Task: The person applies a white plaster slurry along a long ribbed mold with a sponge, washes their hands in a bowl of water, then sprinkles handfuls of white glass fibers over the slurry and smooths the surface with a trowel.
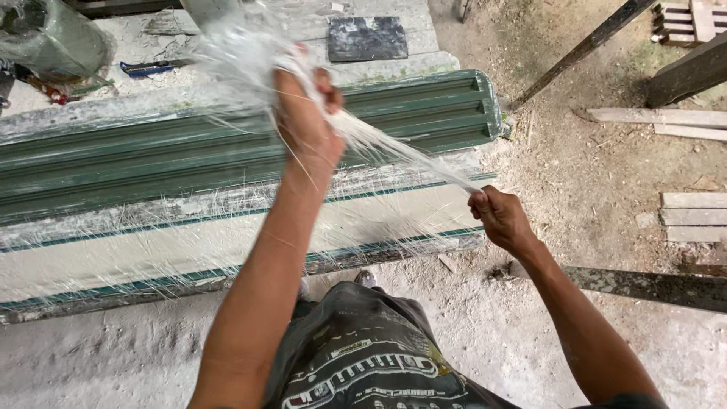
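Left hand [307,121], upper centre, clenches a wad of white glass fibre [227,53]; right hand [500,220], right of centre, pinches its strand end. Both pull apart, likely teasing fibres loose above the green mould [151,151].

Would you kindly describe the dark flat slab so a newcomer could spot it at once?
Start at the long green ribbed mould across the bench. Behind its right part, on the dusty white surface, lies the dark slab: flat, rectangular, blackish with pale smears, unlike the green ridged neighbour.

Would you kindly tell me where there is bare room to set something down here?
Free: the dusty floor below the pale panel. Crowded: the green moulding, under the fibre bundle stretched between the left hand and right hand.
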